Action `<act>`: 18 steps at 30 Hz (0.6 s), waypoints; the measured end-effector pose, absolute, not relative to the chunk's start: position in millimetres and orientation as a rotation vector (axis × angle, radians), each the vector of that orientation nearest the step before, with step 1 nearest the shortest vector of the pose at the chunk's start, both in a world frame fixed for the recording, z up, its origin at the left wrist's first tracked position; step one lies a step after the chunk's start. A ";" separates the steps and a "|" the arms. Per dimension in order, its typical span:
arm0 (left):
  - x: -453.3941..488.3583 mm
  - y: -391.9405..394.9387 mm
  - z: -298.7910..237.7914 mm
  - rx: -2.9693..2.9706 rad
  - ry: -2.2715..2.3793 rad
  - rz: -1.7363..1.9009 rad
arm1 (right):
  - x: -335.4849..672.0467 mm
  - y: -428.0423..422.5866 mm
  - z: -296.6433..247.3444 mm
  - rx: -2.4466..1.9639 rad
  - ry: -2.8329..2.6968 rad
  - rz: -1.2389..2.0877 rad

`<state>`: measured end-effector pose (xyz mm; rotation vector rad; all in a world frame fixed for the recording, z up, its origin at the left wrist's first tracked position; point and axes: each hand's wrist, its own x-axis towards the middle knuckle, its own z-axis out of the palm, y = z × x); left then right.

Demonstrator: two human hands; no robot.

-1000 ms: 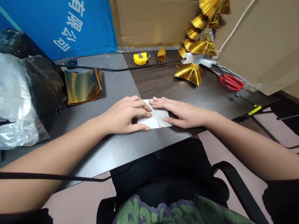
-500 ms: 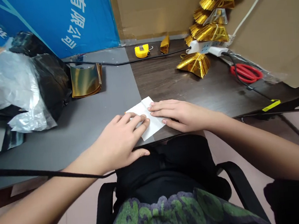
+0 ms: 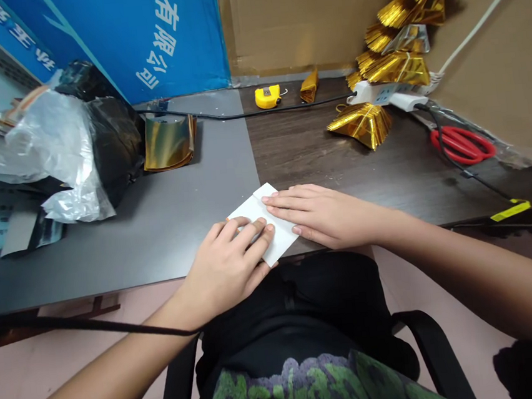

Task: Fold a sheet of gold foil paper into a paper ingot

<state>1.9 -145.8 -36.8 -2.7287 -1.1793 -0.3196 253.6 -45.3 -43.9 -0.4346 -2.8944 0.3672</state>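
Observation:
A small folded sheet of white paper [image 3: 283, 240] lies at the table's near edge, turned cornerwise. A crease line runs near its far corner, and a speck of orange shows at its left corner. My left hand [image 3: 234, 256] has bent fingers on top of the paper, while its thumb reaches under the near corner. From the right, my right hand [image 3: 317, 213] lies flat across the paper's right side, fingers stretched out and side by side, thumb slightly apart at the paper's edge.
Behind the paper are a yellow tape measure [image 3: 268, 97], a gold folded piece [image 3: 309, 86] and a gold fan-like ornament [image 3: 363, 125]. Gold sheets [image 3: 169, 143] and plastic bags [image 3: 73, 149] stand left. Red-handled scissors [image 3: 463, 145], a power strip [image 3: 380, 92] and cables are right.
The left thumb has moved from below the table edge up to the paper's near corner. My right hand stays flat on the paper. The whole view has shifted slightly.

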 end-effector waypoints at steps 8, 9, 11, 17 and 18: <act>0.9 -144.7 -30.7 -2.863 -1.351 -0.309 | 243.0 -37.0 -29.8 -0.372 -2.926 0.337; 0.9 -144.2 -30.0 -2.870 -1.364 -0.297 | 240.4 -36.0 -29.3 -0.364 -2.928 0.306; 0.7 -143.4 -29.9 -2.861 -1.377 -0.295 | 236.4 -34.8 -31.2 -0.344 -2.931 0.227; 1.3 -144.7 -32.3 -2.835 -1.360 -0.296 | 239.3 -34.4 -44.3 -0.318 -2.955 0.186; 1.3 -144.2 -31.6 -2.824 -1.353 -0.301 | 240.8 -33.7 -45.6 -0.314 -2.964 0.200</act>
